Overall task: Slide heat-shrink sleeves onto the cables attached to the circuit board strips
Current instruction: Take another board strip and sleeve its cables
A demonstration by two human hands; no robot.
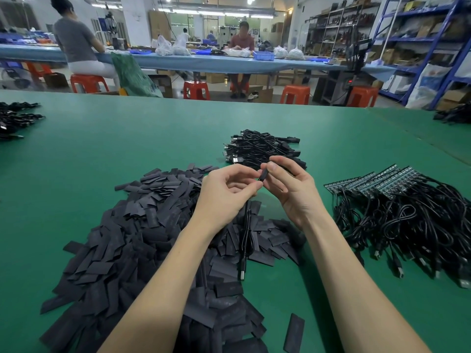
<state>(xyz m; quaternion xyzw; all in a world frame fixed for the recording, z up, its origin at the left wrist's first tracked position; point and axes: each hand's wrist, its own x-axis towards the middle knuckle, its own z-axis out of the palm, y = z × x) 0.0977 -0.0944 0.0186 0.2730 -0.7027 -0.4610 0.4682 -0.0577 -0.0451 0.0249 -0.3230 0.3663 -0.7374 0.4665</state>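
Observation:
My left hand pinches the top of a black cable that hangs down over the sleeve pile, its USB plug dangling near the table. My right hand holds a short black heat-shrink sleeve between thumb and forefinger, touching the left fingertips. A big heap of flat black sleeves spreads under and left of my arms. Circuit board strips with coiled black cables lie fanned out at the right.
A second bundle of black cables sits beyond my hands. More cable heaps lie at the far left and far right edges of the green table. One loose sleeve lies near the front. People sit at a bench behind.

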